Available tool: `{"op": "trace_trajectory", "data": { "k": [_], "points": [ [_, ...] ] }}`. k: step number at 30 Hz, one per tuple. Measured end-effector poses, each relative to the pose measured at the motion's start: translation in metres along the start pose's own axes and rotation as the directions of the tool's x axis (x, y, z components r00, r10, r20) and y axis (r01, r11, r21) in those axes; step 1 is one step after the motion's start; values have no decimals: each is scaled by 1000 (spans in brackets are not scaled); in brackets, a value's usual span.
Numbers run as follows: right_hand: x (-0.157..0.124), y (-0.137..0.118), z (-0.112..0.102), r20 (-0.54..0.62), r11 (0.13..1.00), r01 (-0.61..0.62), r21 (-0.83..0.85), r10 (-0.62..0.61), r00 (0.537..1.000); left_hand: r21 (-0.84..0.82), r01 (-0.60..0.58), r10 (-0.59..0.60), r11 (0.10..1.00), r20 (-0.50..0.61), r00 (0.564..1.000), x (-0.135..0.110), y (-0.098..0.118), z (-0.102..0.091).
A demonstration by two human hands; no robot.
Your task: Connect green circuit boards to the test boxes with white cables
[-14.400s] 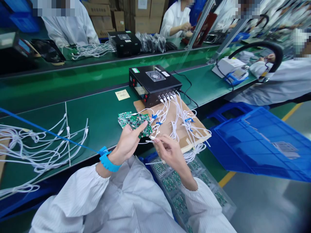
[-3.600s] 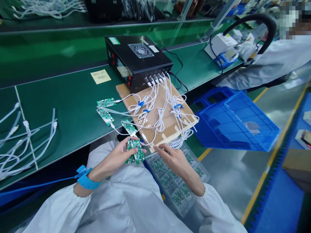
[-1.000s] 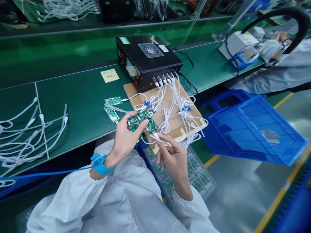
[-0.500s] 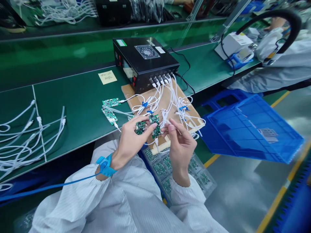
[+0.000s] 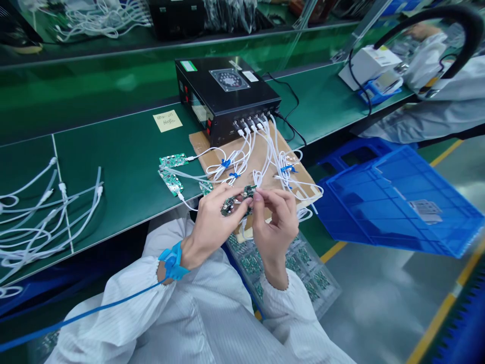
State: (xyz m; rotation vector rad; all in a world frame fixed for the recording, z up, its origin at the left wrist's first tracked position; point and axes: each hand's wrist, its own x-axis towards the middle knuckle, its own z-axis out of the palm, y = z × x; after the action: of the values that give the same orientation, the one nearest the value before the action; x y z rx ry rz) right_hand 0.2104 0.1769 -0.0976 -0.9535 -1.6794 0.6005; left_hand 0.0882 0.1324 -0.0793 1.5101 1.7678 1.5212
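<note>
Pinched between the thumb and fingers of my left hand (image 5: 214,220) is a small green circuit board (image 5: 229,206), with its second half (image 5: 249,191) sticking up to the right. My right hand (image 5: 276,217) is closed, its thumb and index finger on the right edge of that board. Whether a plug is also between those fingertips is hidden. A white cable (image 5: 244,222) hangs below the board. On the bench edge to the left lies another green board pair (image 5: 171,180) with white cables plugged in. A blue wrist strap (image 5: 173,261) circles my left wrist.
A black test box (image 5: 227,96) with a fan stands behind, white cables plugged into its side, over a cardboard sheet (image 5: 204,151). Loose white cables (image 5: 49,217) lie left. A tray of boards (image 5: 314,273) sits below; a blue crate (image 5: 394,202) and another person's sleeve (image 5: 428,60) are right.
The board in my hands has tilted and now shows more edge-on. My right hand has moved left and its fingertips have closed against the board. My left hand has shifted slightly right.
</note>
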Motion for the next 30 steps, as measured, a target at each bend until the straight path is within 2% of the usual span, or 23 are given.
{"op": "trace_trajectory", "data": {
  "k": [8, 17, 22, 30],
  "points": [
    [2, 2, 1, -24, 990, 108, -88, -110, 994, 39, -79, 79, 996, -7, 997, 2, 1, 1],
    [6, 3, 3, -31, 979, 151, -136, -157, 987, 87, -124, 123, 988, 17, 992, 2, 2, 3],
    [6, 5, 3, -10, 981, 122, -153, -125, 992, 121, -116, 115, 986, 20, 993, 4, 3, 6],
    [8, 5, 4, -29, 999, 23, -47, -25, 999, 126, -115, 110, 985, 44, 993, 9, 10, 8]
  ]
}}
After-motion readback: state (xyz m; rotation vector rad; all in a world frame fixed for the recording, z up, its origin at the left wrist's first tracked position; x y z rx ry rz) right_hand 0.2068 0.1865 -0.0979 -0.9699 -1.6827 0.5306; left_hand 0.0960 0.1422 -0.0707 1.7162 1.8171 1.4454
